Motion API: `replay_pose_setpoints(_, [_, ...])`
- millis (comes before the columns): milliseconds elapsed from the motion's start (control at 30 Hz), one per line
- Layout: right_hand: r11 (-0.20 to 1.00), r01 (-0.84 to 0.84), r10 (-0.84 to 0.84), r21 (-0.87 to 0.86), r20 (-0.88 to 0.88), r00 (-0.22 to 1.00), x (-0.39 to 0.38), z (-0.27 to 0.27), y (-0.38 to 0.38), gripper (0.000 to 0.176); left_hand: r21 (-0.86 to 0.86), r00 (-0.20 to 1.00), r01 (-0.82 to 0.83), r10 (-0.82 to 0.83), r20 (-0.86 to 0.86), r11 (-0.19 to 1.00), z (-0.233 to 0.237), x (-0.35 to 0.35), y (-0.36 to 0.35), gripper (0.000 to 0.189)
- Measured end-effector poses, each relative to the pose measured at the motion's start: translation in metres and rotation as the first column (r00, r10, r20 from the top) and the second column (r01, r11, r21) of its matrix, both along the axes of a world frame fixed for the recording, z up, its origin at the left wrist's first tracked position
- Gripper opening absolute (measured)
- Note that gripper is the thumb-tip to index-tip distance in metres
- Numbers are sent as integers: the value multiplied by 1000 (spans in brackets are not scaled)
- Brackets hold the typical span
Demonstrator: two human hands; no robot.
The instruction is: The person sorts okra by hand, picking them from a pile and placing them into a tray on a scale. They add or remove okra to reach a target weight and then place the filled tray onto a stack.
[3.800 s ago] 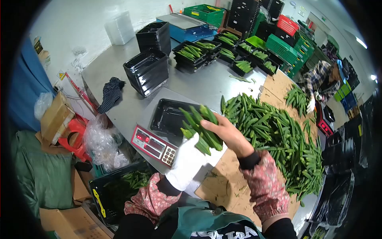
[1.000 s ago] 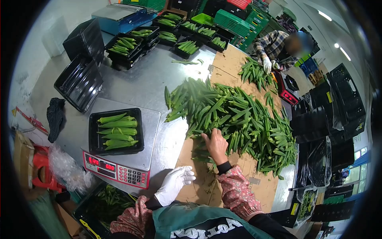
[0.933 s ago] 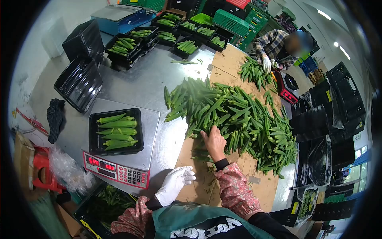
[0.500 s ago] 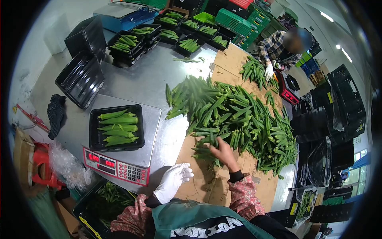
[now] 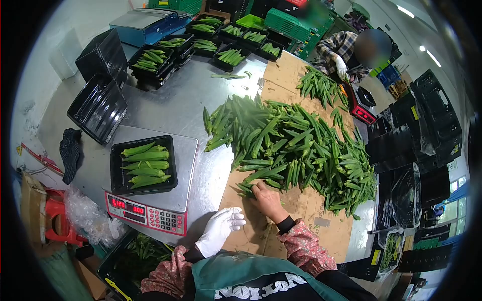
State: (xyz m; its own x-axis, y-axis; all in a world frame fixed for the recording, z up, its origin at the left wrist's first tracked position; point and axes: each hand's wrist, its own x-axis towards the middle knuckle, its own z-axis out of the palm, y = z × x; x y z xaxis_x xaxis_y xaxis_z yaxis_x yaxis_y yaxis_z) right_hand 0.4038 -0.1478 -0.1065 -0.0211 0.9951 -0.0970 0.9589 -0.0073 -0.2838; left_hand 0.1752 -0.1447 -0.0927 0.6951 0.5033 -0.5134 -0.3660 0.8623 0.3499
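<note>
Steel table (image 5: 165, 105) | cardboard (image 5: 311, 205), likely a liner, under much of the okra (image 5: 286, 145) | scale (image 5: 168, 199) bearing a part-filled tray (image 5: 117, 170), probably so its weight shows | right hand (image 5: 267, 202) at the okra's near edge, fingers bent, grip hidden | left hand (image 5: 221, 231) gloved, loosely curled, holding nothing

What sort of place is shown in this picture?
Probably a vegetable packing room: loose okra heaped on cardboard, a digital scale bearing a filled black tray, and stacked green crates beyond the table.

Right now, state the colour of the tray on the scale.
The tray is black; best view: head.
</note>
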Motion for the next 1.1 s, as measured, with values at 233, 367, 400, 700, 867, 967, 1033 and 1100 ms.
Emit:
replay_pose_setpoints(233, [961,245,-275,-131,-586,762,-10,36,1,42,28,998,-29,31,-55,999,1,-1,1,29])
replay_pose_setpoints(367, [985,140,-173,-102,-660,731,-29,64,-2,42,55,995,-99,100,-17,994,1,3,-2,24])
replay_pose_setpoints(400, [985,93,-166,-146,-652,740,-32,66,-2,41,64,993,-114,114,5,991,-4,5,-4,22])
replay_pose_setpoints(700, [987,93,-157,-129,-688,709,-39,76,-25,41,140,998,-51,53,-16,989,-5,6,-10,19])
replay_pose_setpoints(867, [995,79,-101,-67,-800,591,-37,58,-42,41,31,983,-142,145,-114,989,7,14,-12,18])
replay_pose_setpoints(967, [954,150,-295,-258,-889,351,-35,68,-51,39,98,995,-33,42,-91,995,22,12,-11,24])
replay_pose_setpoints(1033, [861,184,-494,-474,-865,86,-26,101,-53,38,172,998,-11,21,-52,985,26,7,-7,29])
replay_pose_setpoints(1100, [868,202,-411,-454,-884,-223,-5,76,-56,34,194,994,-99,104,-18,976,30,12,-5,29])
